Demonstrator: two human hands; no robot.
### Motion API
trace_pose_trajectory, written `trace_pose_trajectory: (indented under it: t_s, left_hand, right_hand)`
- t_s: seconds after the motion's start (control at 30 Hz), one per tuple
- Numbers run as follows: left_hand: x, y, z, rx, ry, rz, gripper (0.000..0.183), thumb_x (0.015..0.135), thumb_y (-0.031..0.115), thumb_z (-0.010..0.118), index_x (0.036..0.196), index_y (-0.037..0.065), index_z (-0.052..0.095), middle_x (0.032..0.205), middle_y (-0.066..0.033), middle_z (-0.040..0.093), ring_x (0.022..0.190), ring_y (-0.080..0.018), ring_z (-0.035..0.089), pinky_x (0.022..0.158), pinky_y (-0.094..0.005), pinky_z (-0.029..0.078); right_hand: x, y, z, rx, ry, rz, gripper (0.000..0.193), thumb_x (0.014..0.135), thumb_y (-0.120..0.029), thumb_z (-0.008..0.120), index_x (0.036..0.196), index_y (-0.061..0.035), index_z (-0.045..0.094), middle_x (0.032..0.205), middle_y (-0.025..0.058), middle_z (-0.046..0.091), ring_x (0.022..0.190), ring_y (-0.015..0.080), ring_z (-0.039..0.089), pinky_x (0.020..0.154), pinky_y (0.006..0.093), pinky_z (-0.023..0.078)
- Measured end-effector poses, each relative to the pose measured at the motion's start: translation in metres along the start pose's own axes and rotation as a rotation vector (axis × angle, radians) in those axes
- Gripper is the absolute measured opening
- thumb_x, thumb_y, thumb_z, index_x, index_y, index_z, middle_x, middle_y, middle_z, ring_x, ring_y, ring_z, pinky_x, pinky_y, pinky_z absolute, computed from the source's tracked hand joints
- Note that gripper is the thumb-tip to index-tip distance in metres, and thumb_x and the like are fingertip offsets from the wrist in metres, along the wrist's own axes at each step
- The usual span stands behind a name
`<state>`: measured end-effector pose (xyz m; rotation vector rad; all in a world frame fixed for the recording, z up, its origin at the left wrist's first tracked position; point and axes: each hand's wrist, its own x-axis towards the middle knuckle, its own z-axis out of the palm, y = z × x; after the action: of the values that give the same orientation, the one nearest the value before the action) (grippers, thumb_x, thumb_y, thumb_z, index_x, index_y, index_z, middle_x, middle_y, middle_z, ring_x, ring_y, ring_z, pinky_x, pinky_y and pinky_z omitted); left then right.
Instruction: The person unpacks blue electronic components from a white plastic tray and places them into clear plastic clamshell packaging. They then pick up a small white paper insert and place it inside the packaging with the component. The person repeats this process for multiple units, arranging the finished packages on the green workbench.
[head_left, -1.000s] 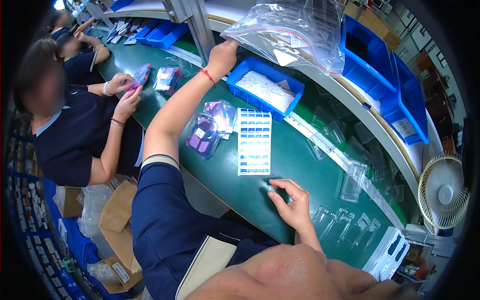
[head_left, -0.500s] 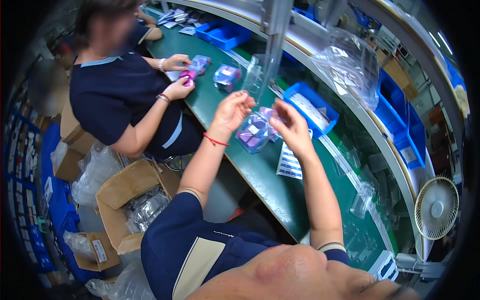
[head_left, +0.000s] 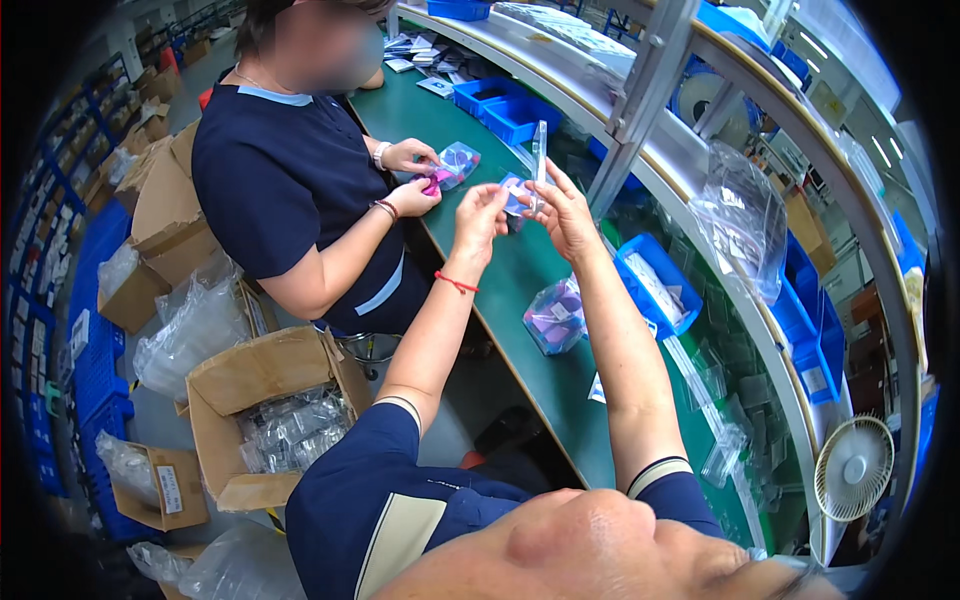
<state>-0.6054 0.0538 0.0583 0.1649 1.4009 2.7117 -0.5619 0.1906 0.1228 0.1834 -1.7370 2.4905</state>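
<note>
My right hand [head_left: 565, 212] pinches a clear plastic piece [head_left: 541, 150], which stands up narrow above the fingers. Close beside it on the left, my left hand [head_left: 480, 222] has its fingertips pressed together; anything between them cannot be made out. Behind the hands shows a blue and purple package [head_left: 516, 194], partly covered by the fingers. Another clear-wrapped package [head_left: 555, 315] with purple contents rests on the green table [head_left: 520, 365], just left of my right forearm. A blue tray [head_left: 655, 285] with pale flat items lies right of that forearm.
At the left a co-worker [head_left: 285, 190] handles a pink item [head_left: 432, 186] beside a blue-pink package [head_left: 458, 165]. Blue bins [head_left: 510, 115] stand at the far end. A metal post [head_left: 640, 110] and curved shelf edge bound the right. An open carton [head_left: 270, 400] holds clear plastic pieces.
My hands have moved up and away from the nearer purple package, which now lies apart from them. The clear plastic now shows upright at my right fingers. The view has shifted.
</note>
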Motion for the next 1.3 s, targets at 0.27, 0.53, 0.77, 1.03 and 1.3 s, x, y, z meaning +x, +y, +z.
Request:
trace_pose_trajectory:
  t_s: [0.27,0.53,0.77,1.03,1.3]
  left_hand:
    - [0.076,0.024,0.021,-0.499,-0.294,-0.109,0.018,0.088,0.018,0.067,0.102,0.008,0.064,0.079,-0.0025,0.064,0.057,-0.0093,0.056,0.042,-0.021,0.038]
    - [0.08,0.003,0.027,-0.607,-0.333,-0.228,0.015,0.087,0.017,0.068,0.098,0.006,0.067,0.078,-0.0023,0.063,0.053,-0.0074,0.051,0.039,-0.0195,0.035]
    - [0.08,0.0,0.032,-0.426,-0.267,-0.154,0.014,0.089,0.014,0.065,0.1,0.006,0.066,0.083,-0.0023,0.067,0.062,-0.0091,0.059,0.045,-0.0213,0.042]
    - [0.068,0.017,0.035,-0.474,-0.318,-0.18,0.013,0.089,0.014,0.066,0.097,0.004,0.066,0.073,-0.0034,0.063,0.053,-0.0093,0.055,0.041,-0.0225,0.038]
    - [0.056,0.015,0.038,-0.587,-0.426,-0.204,0.015,0.091,0.02,0.064,0.095,0.006,0.066,0.059,-0.0024,0.053,0.043,-0.011,0.044,0.039,-0.0251,0.036]
  right_hand:
    - [0.04,-0.009,0.013,-0.165,-0.063,0.068,0.058,0.087,-0.02,0.065,0.141,-0.0141,0.044,0.102,0.0026,0.065,0.076,0.0116,0.061,0.063,0.025,0.049]
    - [0.04,-0.003,-0.006,-0.297,-0.033,0.072,0.052,0.088,-0.027,0.064,0.137,-0.0182,0.05,0.099,-0.0002,0.065,0.078,0.0116,0.059,0.063,0.0249,0.045]
    - [0.033,-0.004,-0.014,-0.501,-0.043,0.028,0.053,0.091,-0.031,0.063,0.139,-0.0168,0.047,0.103,-0.0029,0.063,0.08,0.0079,0.055,0.066,0.0249,0.043]
    - [0.027,-0.009,-0.011,-0.46,-0.092,-0.007,0.055,0.09,-0.035,0.063,0.139,-0.0178,0.048,0.104,-0.0029,0.063,0.081,0.0099,0.055,0.066,0.0252,0.043]
    - [0.017,-0.021,-0.008,-0.466,-0.149,-0.003,0.053,0.092,-0.031,0.061,0.141,-0.0154,0.046,0.101,-0.0039,0.061,0.083,0.008,0.053,0.068,0.0243,0.041]
